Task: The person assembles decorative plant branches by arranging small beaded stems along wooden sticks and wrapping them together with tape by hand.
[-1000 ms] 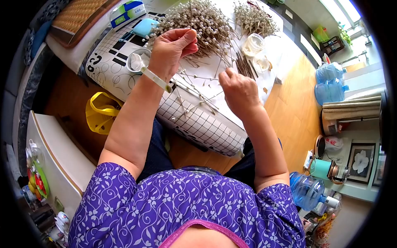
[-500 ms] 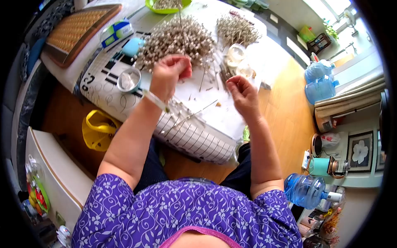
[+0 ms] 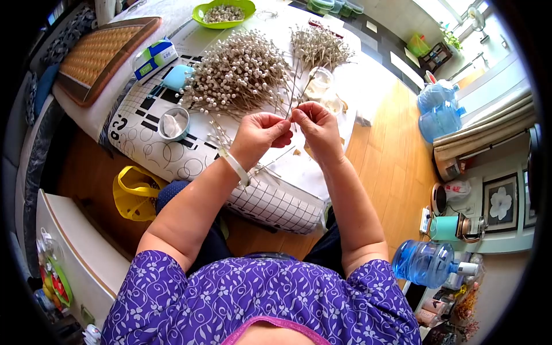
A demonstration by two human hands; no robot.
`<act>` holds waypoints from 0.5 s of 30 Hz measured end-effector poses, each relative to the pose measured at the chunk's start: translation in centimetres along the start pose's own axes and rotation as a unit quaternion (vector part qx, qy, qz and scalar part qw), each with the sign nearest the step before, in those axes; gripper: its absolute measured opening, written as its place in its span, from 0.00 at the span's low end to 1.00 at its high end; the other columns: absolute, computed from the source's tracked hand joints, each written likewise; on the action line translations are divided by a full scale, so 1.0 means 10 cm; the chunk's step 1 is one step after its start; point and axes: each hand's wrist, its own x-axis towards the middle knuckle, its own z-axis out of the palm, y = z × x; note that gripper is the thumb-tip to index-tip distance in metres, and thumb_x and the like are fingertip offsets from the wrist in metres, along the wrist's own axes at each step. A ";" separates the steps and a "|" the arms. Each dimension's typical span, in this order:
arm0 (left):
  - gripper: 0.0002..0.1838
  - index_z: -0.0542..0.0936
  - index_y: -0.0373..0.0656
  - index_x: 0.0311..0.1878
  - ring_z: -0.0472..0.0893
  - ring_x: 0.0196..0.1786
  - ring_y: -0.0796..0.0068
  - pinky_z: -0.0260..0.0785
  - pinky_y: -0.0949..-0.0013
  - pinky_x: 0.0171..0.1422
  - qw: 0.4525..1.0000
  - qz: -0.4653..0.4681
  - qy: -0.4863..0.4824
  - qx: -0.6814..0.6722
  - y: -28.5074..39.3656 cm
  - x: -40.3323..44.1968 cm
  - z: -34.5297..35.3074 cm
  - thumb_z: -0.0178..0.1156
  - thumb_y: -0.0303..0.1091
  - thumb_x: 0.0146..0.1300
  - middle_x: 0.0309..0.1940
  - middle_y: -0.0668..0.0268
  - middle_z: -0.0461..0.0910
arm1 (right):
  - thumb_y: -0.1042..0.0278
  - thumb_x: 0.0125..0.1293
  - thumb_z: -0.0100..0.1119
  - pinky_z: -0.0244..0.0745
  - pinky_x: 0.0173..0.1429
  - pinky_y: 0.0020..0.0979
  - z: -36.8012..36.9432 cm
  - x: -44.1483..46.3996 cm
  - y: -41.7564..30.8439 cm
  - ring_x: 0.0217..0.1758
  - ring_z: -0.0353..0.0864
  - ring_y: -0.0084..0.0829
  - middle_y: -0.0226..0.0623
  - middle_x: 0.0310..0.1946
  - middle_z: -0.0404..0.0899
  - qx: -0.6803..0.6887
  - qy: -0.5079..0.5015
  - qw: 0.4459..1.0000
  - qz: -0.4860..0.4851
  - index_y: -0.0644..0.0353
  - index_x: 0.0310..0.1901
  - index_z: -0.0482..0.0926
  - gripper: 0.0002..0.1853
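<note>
My left hand and my right hand meet over the near part of the table, fingertips almost touching. Both pinch at a thin dark stem that rises from between them; its lower end is hidden by my fingers. Just beyond my left hand lies a large bundle of thin stems tipped with white beads. A smaller bundle of similar stems lies farther right. Past my right fingers stand clear round tubs. Several loose beaded stems are beside my left wrist.
A white cup, a light-blue object and a blue-green packet stand on the left. A green bowl of beads is at the back. A yellow bag sits below the table's left edge.
My left hand has come down and right, bringing the long stem to my right hand. My right hand has shifted slightly left, and the hands now meet.
</note>
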 end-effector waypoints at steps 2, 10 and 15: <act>0.08 0.78 0.36 0.34 0.79 0.26 0.76 0.74 0.75 0.33 1.000 0.005 0.010 0.010 0.00 0.01 0.04 0.59 0.32 0.57 0.25 0.63 0.79 | 0.75 0.58 0.55 0.69 0.34 0.17 -0.01 0.03 0.02 0.29 0.73 0.16 0.30 0.26 0.76 -0.005 0.021 0.999 -0.025 0.66 0.32 0.74 0.03; 0.08 0.78 0.35 0.33 0.78 0.27 0.79 0.73 0.76 0.33 0.999 0.037 -0.004 0.028 -0.07 0.00 0.04 0.58 0.32 0.57 0.25 0.64 0.79 | 0.71 0.58 0.58 0.64 0.30 0.16 -0.04 -0.02 0.01 0.25 0.68 0.14 0.27 0.21 0.74 -0.038 0.010 0.999 0.000 0.64 0.27 0.75 0.06; 0.08 0.77 0.36 0.33 0.78 0.27 0.78 0.73 0.76 0.33 0.999 0.033 0.001 0.032 -0.04 -0.02 0.08 0.57 0.32 0.58 0.25 0.63 0.79 | 0.71 0.59 0.57 0.63 0.28 0.16 -0.06 0.00 0.04 0.24 0.68 0.13 0.26 0.20 0.74 -0.037 -0.011 0.999 -0.010 0.65 0.27 0.76 0.07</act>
